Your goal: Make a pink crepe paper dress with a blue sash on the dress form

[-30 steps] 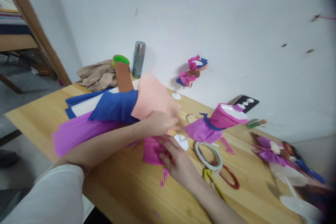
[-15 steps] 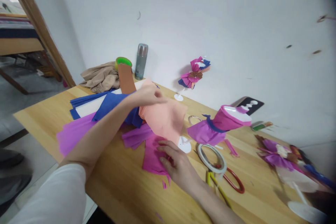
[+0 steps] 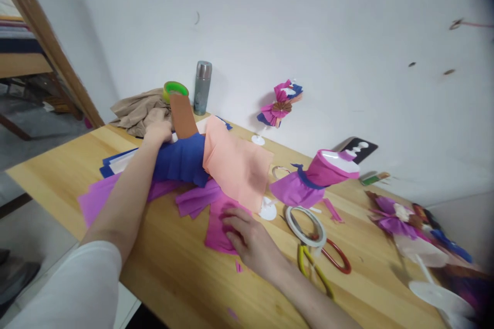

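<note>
My right hand (image 3: 254, 244) rests at the edge of a magenta piece of crepe paper (image 3: 219, 229), with its fingers stretched out and apart. Farther left, my left hand (image 3: 157, 127) reaches over the stack of papers, between the brown strip (image 3: 183, 117) and a bunched beige cloth (image 3: 131, 108). Its fingers point down and are mostly hidden. Under its wrist lies blue crepe paper (image 3: 181, 158). A peach sheet (image 3: 239, 164) spreads between the hands, partly over the blue. Purple paper (image 3: 198, 198) sticks out below it.
A small dress form (image 3: 328, 175) in a pink and purple paper dress stands on the right. Near it lie a tape roll (image 3: 304, 227) and scissors (image 3: 314, 272). Farther back are a flask (image 3: 203, 87), a green tape roll (image 3: 176, 90) and a decorated figure (image 3: 281, 105).
My left hand has let go of the peach sheet and moved left to the papers beside the beige cloth. The peach sheet now lies flatter. My right hand stays on the magenta paper.
</note>
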`<state>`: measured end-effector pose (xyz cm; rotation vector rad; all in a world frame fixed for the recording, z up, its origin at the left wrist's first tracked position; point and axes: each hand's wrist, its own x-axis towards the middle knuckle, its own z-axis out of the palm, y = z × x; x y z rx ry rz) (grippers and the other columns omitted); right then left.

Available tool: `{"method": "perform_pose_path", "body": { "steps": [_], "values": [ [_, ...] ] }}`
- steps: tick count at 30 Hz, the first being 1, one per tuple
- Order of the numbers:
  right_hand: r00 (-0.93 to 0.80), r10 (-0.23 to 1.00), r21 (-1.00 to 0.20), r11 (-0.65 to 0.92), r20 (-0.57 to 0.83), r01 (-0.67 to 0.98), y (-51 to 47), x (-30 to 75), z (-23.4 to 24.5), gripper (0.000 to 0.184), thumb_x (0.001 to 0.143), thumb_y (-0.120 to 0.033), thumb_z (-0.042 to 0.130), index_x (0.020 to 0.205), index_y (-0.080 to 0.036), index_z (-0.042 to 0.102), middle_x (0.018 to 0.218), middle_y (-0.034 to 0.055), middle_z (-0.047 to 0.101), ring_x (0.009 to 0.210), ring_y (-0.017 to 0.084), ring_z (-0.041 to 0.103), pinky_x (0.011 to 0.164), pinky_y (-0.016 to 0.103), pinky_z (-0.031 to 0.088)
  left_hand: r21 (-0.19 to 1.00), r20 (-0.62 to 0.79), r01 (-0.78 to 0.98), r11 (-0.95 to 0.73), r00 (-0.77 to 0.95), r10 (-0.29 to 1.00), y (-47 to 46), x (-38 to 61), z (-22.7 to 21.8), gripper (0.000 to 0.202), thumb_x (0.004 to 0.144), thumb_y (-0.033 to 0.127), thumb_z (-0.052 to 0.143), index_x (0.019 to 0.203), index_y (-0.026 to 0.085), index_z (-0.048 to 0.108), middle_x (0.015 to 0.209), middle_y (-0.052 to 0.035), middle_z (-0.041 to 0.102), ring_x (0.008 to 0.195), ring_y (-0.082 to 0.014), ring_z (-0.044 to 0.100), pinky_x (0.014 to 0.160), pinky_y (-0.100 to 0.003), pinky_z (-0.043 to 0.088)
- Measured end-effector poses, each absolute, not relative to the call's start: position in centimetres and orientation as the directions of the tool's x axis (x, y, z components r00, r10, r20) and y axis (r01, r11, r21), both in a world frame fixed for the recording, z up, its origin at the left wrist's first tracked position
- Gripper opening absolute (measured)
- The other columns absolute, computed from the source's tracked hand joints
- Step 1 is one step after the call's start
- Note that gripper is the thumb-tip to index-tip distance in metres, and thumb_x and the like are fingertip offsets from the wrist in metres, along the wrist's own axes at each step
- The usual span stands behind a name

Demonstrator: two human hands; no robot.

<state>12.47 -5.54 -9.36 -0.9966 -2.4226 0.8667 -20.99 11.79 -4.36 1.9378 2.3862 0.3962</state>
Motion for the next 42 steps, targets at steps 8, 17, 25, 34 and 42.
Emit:
{"method": "perform_pose_path", "body": {
  "steps": [8, 17, 25, 34, 42],
  "values": [
    [-0.695, 0.712, -0.65, 0.574, 0.095, 0.499, -5.3, 12.5, -9.7, 0.029, 0.086, -0.004, 0.046, 0.105, -0.017, 0.064, 0.12, 0.0109, 0.061, 0.112, 0.021, 0.059, 0.095, 0.036, 0.05, 0.108, 0.157, 0.968, 0.227, -0.242, 0.957, 10.4, -18.7, -0.4, 0.026, 0.075, 0.019, 0.056, 0.096, 0.009, 0.069, 0.102, -0.0235, 0.07, 0.1, -0.037, 0.065, 0.084, -0.044, 0.051],
    [-0.713, 0.69, -0.616, 0.616, 0.123, 0.49, -5.4, 12.4, -9.7, 0.027, 0.088, -0.007, 0.046, 0.104, -0.016, 0.066, 0.115, 0.0113, 0.063, 0.108, 0.023, 0.062, 0.093, 0.037, 0.053, 0.075, 0.338, 0.975, 0.207, -0.22, 0.915, 6.8, -17.1, 3.8, 0.03, 0.086, 0.025, 0.044, 0.1, 0.015, 0.069, 0.107, -0.0154, 0.07, 0.103, -0.0307, 0.063, 0.085, -0.037, 0.049],
    [-0.725, 0.675, -0.589, 0.645, 0.139, 0.487, -5.4, 12.3, -10.3, 0.026, 0.087, -0.006, 0.048, 0.103, -0.016, 0.067, 0.115, 0.0108, 0.064, 0.109, 0.022, 0.062, 0.094, 0.034, 0.052, 0.052, 0.077, 0.984, -0.173, 0.168, 0.983, 6.3, -13.7, 3.5, 0.027, 0.086, 0.036, 0.051, 0.094, 0.022, 0.074, 0.098, -0.0033, 0.074, 0.089, -0.0191, 0.066, 0.078, -0.023, 0.048],
    [-0.745, 0.658, -0.551, 0.666, 0.114, 0.503, -5.5, 12.3, -9.6, 0.028, 0.086, -0.008, 0.051, 0.108, -0.015, 0.067, 0.117, 0.0113, 0.065, 0.108, 0.024, 0.062, 0.094, 0.036, 0.053, -0.07, 0.034, 0.995, -0.074, 0.076, 0.997, 5.4, -10.9, 1.6, 0.056, 0.083, 0.056, 0.052, 0.106, 0.009, 0.069, 0.103, -0.0218, 0.07, 0.098, -0.0384, 0.065, 0.079, -0.042, 0.052],
    [-0.674, 0.732, -0.403, 0.65, 0.103, 0.645, -4.6, 12.8, -10.2, 0.059, 0.084, -0.014, 0.058, 0.141, -0.008, 0.046, 0.153, 0.0241, 0.032, 0.137, 0.037, 0.038, 0.109, 0.053, 0.039, -0.091, -0.044, 0.993, -0.075, 0.071, 0.997, 7.4, -11.7, 0.2, 0.028, 0.075, 0.017, 0.06, 0.1, 0.016, 0.072, 0.104, -0.0164, 0.073, 0.101, -0.0294, 0.068, 0.081, -0.032, 0.052]
  ]
}}
